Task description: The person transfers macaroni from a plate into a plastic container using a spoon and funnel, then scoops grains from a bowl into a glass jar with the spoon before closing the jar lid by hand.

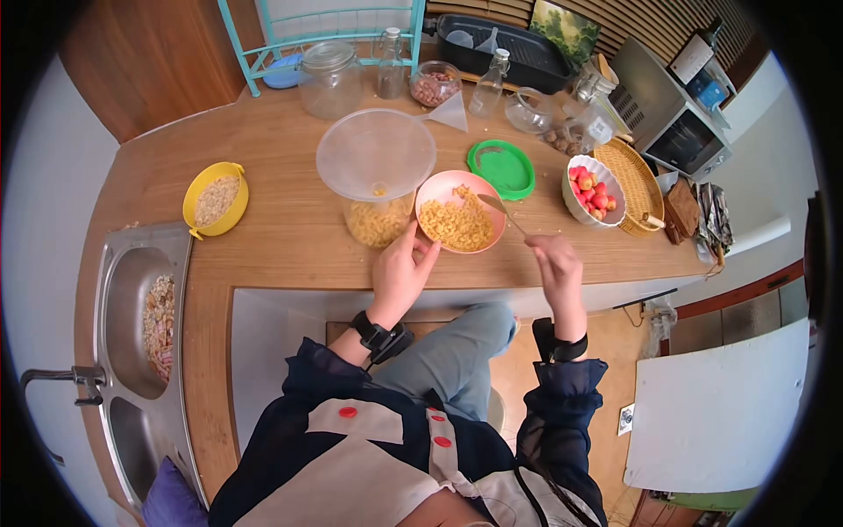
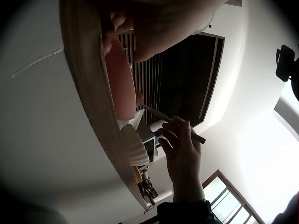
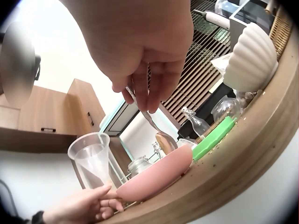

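My left hand (image 1: 406, 270) holds the near left side of a pink bowl (image 1: 497, 239), thumb at the rim. Small yellow pasta pieces (image 1: 457, 225) partly fill this bowl. Between the thumb and fingers of my right hand (image 1: 558, 263) is the handle of a spoon (image 1: 513, 220), its head dipping over the bowl's right rim. Left of the bowl, a wide translucent funnel (image 1: 376, 149) sits over a clear jar (image 1: 353, 227) with the same pasta in it. In the right wrist view the spoon slants down from my fingertips to the bowl.
Behind the bowl lie a green lid (image 1: 502, 169) and a small clear funnel (image 1: 451, 112). Glass jars and bottles line the back. A white bowl of red fruit (image 1: 571, 200) stands right, beside a wicker tray (image 1: 634, 172). Left are a yellow bowl (image 1: 235, 204) and the sink (image 1: 123, 263).
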Demonstrator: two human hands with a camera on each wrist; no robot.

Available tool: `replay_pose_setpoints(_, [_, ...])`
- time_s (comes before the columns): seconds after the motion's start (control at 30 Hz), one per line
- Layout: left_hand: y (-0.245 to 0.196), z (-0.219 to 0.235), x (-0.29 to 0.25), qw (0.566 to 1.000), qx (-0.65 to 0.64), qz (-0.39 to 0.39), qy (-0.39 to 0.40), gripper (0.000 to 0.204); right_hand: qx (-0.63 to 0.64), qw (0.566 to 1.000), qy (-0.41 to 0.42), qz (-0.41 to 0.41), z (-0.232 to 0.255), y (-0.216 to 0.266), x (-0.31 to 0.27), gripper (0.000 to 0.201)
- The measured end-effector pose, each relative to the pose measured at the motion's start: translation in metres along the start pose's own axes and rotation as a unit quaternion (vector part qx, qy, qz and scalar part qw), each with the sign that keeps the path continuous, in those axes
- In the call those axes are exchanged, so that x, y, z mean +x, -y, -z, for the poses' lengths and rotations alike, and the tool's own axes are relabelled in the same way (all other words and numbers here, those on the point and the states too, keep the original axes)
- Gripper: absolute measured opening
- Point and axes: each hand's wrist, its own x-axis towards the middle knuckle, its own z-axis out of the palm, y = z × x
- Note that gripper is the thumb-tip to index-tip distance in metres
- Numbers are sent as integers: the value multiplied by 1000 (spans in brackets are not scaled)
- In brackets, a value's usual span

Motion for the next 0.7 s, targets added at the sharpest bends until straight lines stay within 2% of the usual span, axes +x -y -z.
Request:
replay_pose_setpoints(0.03, [-2, -1, -1, 1000, 16, -9, -15, 46, -96, 993, 21, 66, -2, 5, 1, 11])
replay_pose_setpoints(0.07, [-4, -2, -3, 999, 33, -18, -29, 46, -122, 986, 13, 116, -6, 7, 1, 16])
replay_pose_setpoints(0.2, [-8, -2, -6, 994, 99, -23, -25, 40, -199, 963, 33, 180, -14, 26, -4, 17])
replay_pose_setpoints(0.23, [-7, -3, -6, 992, 109, -49, -36, 39, -199, 963, 34, 180, -15, 29, -5, 17])
replay_pose_setpoints(0.27, [-6, -4, -6, 989, 119, -74, -48, 38, -198, 964, 31, 173, -16, 32, -7, 16])
replay_pose_setpoints(0.43, [-5, -5, -6, 986, 138, -83, -50, 40, -154, 978, -10, 138, -25, 40, -13, 12])
replay_pose_setpoints(0.5, [-5, -5, -6, 986, 135, -83, -49, 41, -95, 991, -38, 86, -31, 37, -16, 8])
replay_pose_setpoints(0.63, [-4, -3, -6, 986, 133, -88, -42, 43, -7, 995, -93, 41, -36, 17, -15, 7])
replay_pose_setpoints(0.7, [-5, -3, -7, 988, 129, -82, -34, 44, 24, 991, -119, -57, -35, 8, -16, 9])
